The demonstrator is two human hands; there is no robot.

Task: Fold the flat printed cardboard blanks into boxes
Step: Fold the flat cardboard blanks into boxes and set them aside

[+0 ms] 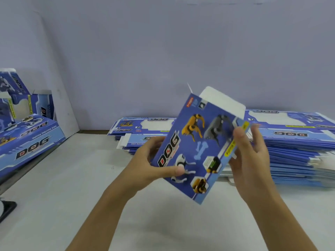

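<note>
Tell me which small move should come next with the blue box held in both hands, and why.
Probably fold the white top flap down: the blue printed cardboard box looks already squared, left hand and right hand grip its sides, and that flap stands open.

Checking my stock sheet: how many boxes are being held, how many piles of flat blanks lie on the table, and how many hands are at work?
Box held in the air: 1
Piles of flat blanks: 1
Hands, left hand and right hand: 2
Total: 4
</note>
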